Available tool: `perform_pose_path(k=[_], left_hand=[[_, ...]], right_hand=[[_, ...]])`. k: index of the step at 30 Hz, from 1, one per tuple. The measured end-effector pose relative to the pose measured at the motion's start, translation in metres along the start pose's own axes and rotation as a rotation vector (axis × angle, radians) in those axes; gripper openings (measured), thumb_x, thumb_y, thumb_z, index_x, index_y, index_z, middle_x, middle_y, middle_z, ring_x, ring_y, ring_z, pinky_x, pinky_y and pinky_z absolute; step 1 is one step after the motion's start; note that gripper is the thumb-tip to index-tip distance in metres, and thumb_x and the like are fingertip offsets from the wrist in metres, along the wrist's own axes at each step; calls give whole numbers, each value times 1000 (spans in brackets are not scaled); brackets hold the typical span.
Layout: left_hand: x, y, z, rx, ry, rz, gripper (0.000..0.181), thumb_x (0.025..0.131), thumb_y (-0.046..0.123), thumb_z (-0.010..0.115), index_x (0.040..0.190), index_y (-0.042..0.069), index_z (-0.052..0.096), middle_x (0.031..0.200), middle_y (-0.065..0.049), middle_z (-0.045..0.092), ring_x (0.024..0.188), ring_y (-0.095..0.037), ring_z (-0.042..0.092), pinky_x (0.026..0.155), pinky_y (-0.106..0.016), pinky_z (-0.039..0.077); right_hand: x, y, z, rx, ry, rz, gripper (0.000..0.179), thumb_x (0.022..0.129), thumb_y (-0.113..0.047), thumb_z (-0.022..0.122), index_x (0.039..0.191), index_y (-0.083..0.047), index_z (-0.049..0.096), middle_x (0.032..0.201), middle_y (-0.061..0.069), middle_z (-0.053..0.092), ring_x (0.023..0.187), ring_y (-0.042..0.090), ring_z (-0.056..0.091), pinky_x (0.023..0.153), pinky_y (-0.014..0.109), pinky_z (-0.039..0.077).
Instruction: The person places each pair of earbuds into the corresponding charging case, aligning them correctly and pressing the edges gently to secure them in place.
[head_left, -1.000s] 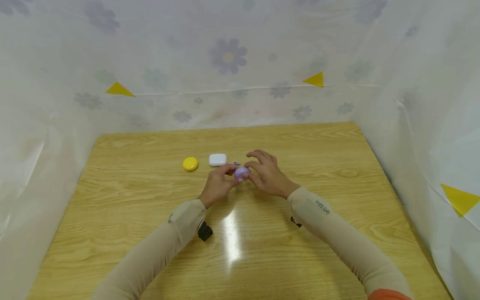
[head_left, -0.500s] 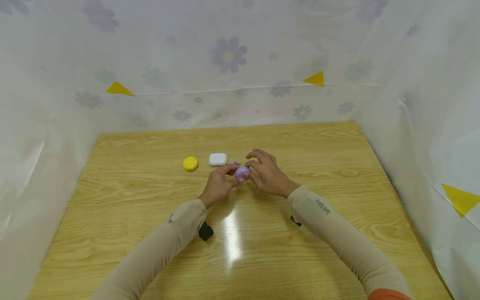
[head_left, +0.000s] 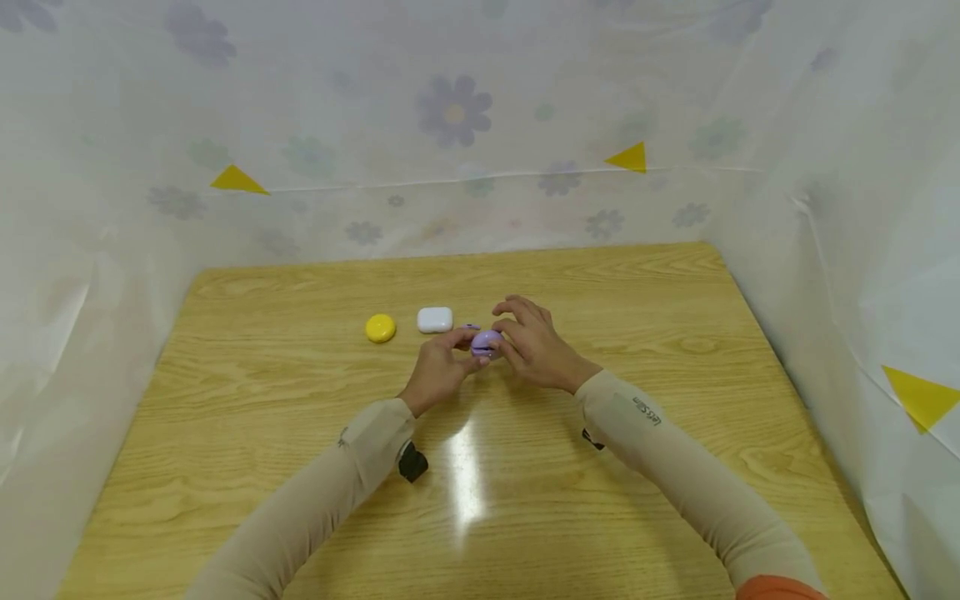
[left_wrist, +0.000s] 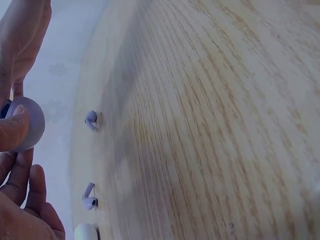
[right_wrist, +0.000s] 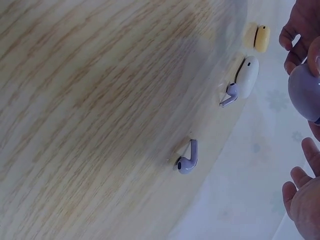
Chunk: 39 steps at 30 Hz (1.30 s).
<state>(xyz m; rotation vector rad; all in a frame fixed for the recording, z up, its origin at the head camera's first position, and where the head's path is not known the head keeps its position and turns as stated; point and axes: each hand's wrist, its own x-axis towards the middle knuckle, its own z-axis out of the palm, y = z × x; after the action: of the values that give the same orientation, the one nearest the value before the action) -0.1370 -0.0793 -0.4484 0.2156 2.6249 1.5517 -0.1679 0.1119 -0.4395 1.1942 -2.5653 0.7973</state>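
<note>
The left hand (head_left: 435, 368) and the right hand (head_left: 538, 352) both pinch a rounded purple case (head_left: 486, 338) between them, above the wooden table (head_left: 517, 517); a dark gap crosses its side, so its lid seems partly raised; one purple earbud (right_wrist: 232, 91) lies near a white case (head_left: 435, 320); a second purple earbud (right_wrist: 186, 163) lies apart; a yellow case (head_left: 380, 328) sits left of the white one.

Pale flower-printed sheeting (head_left: 517, 137) with yellow triangles (head_left: 237, 181) hangs behind and beside a wood-grain table (head_left: 525, 475) streaked with glare (head_left: 466, 471).
</note>
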Motion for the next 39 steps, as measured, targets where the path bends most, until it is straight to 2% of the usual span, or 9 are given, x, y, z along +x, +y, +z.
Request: perform_pose_path(k=[7,16,23,29,39], left_hand=[[0,0,0,-20,-17,4,37,80,11,76,115,6,66,111,-13,70,104,-25,64,95,-43,50],[0,0,0,-49,-39,-5,38,81,10,75,117,7,64,112,-13,69,105,-25,65,92,-40,52],[-1,1,0,-50,-43,-40,39,81,11,75,118,8,64,113,-11,68,105,-24,64,94,-40,51],[-2,2,-1,-56,-48,-60,39,80,12,76,118,8,64,113,-10,68,106,-24,63,98,-41,49],[-3,1,-1,-36,-53,-82,39,81,15,75,118,9,64,112,-10,69,107,-24,63,92,-41,51]], right_hand=[[1,0,0,-1,-17,6,11,95,-10,56,102,-4,62,126,18,52,130,46,40,102,63,32],[2,0,-1,20,-62,73,16,98,-14,51,101,-4,63,126,16,52,133,42,38,106,62,29],[2,0,0,14,-34,46,15,98,-12,52,97,-3,63,122,17,53,129,44,41,102,62,33],[3,0,0,40,-30,59,16,98,-13,50,94,-3,63,119,17,55,128,43,43,102,63,34],[3,0,1,39,-30,54,16,98,-13,51,92,-4,63,117,16,56,127,43,44,101,64,35]])
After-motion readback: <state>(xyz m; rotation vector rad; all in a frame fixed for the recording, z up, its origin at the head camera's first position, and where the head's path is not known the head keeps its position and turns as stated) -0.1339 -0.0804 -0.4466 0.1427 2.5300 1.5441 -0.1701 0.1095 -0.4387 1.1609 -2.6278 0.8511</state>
